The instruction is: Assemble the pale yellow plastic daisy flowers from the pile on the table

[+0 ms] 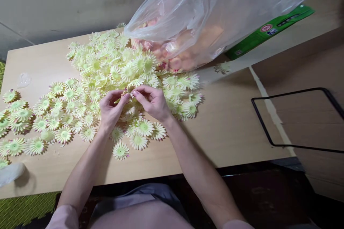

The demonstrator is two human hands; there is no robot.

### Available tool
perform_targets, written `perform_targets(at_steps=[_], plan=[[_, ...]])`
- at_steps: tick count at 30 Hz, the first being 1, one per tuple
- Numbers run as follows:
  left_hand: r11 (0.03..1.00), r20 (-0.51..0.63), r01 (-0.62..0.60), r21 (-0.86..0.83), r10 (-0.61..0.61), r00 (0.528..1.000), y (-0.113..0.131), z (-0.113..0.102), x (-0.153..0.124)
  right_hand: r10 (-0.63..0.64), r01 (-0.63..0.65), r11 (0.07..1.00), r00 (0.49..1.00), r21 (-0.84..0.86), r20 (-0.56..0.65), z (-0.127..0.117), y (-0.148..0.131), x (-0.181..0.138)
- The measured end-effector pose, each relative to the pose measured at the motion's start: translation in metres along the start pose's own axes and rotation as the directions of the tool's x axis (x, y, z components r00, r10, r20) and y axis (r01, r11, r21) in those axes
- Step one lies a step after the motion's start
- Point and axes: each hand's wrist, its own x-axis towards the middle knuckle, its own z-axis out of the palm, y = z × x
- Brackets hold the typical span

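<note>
A big heap of pale yellow artificial daisy heads (107,64) with green centres covers the light wooden board (228,125). My left hand (110,108) and my right hand (152,101) meet over the heap's near edge. Both pinch one small flower piece (128,94) between thumbs and fingertips. More flower heads (139,132) lie loose just under my wrists, and a spread of single ones (40,114) runs off to the left.
A large clear plastic bag (209,18) with pinkish pieces inside lies at the back right of the heap. A green box (268,30) sits behind it. A black wire frame (295,118) lies on brown cardboard at right. Green mat at lower left.
</note>
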Motion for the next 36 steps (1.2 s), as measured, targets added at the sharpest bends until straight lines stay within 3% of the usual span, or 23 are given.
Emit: perform_targets(at_steps=[6,12,23,25,32,36], plan=[[0.999,-0.006,-0.014,0.042,0.014,1.0,-0.0019,0.0001,-0.0009,-0.048,0.046,0.998,0.998,-0.041,-0.045,0.0003,0.0002,0.0001],[1.0,-0.075,0.021,-0.011,-0.021,0.997,-0.002,-0.0012,0.0002,0.043,-0.028,0.996,0.983,0.087,-0.178,0.0026,0.0003,0.0008],[0.999,-0.022,0.027,0.036,-0.027,0.999,-0.0023,0.0024,-0.0027,0.055,-0.042,0.998,0.931,0.044,-0.361,0.009,0.0027,-0.0008],[0.999,-0.033,0.034,0.027,-0.033,0.999,-0.0021,0.0023,-0.0022,0.04,-0.031,0.999,0.937,0.03,-0.346,0.0076,0.0019,-0.001],[0.999,-0.065,-0.017,0.038,0.019,0.998,-0.0025,-0.0024,0.0007,-0.067,0.068,0.998,0.992,0.004,-0.11,0.0007,-0.0026,0.0012],[0.998,-0.054,-0.034,0.045,0.037,0.998,-0.0023,-0.0026,0.0004,-0.195,0.181,0.962,0.98,-0.203,-0.047,0.0031,-0.0024,0.0017]])
